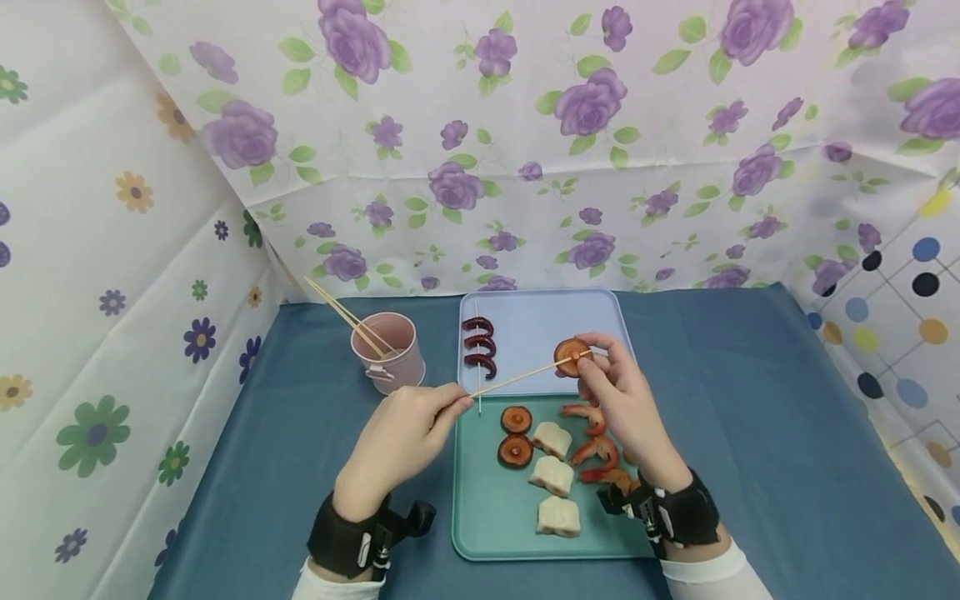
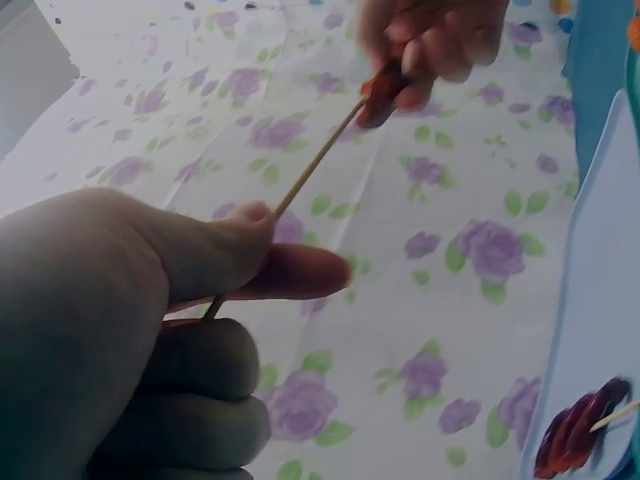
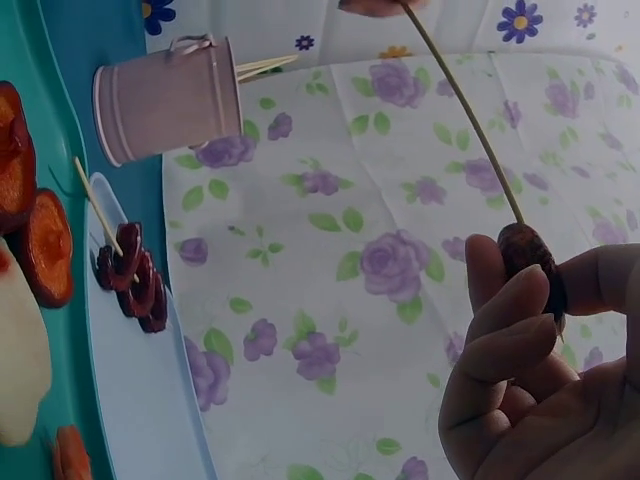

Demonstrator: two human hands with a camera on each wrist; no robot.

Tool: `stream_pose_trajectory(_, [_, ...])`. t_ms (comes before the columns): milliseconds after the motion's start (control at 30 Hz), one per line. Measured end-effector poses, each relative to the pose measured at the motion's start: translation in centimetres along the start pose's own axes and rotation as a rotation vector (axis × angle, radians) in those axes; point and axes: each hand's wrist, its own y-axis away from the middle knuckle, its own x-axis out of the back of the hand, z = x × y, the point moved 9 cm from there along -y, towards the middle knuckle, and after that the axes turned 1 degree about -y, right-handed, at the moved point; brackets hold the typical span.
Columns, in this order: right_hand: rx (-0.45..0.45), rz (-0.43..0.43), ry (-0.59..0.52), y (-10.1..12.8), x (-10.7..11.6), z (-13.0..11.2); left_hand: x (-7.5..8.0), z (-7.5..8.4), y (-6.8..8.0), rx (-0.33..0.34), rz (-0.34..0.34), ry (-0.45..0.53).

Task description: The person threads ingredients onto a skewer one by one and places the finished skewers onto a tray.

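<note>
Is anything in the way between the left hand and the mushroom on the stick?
Nothing visible is: the stick runs bare from the left hand to the mushroom, which the right hand holds.

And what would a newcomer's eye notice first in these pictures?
Probably the mushroom and skewer, held between the left hand and right hand. Next, purple roses on the white cloth behind, and three dark curled pieces on another skewer, on the left of the blue tray.
</note>
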Motion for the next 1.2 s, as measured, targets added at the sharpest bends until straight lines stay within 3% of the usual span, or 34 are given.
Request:
stream_pose_trajectory(367, [-0.035,0.09,-0.059,0.4,0.5,-0.3,-1.5,0.7,-0.3,0.017,0.048,0.2])
stream_pose_trajectory(467, [-0.056,0.048,-0.047,0.7,-0.3,-0.3,-1.8,1.0,-0.3,0.013,0.053,0.228])
stream_pose_trajectory(600, [-0.084,-0.075,-0.007,1.0,-2.9,0.2,-3.0,1.7,-0.5,0.004,0.027,0.245])
stream_pose_trajectory(700, [-0.073,-0.124,0.003,1.3,-4.6,0.4,-3.5,2.0,-0.6,-0.002,0.049,0.249])
stream_pose_trajectory(900, [-0.013,-0.128,-0.039,1.7,-5.8,0.1,-3.3,2.3,-0.6,-0.039,0.159,0.281])
stream_pose_trajectory(1200, [-0.028,-0.148,-0.045,1.7,-5.8,-0.1,-3.2,2.3,-0.5,-0.057,0.21,0.327])
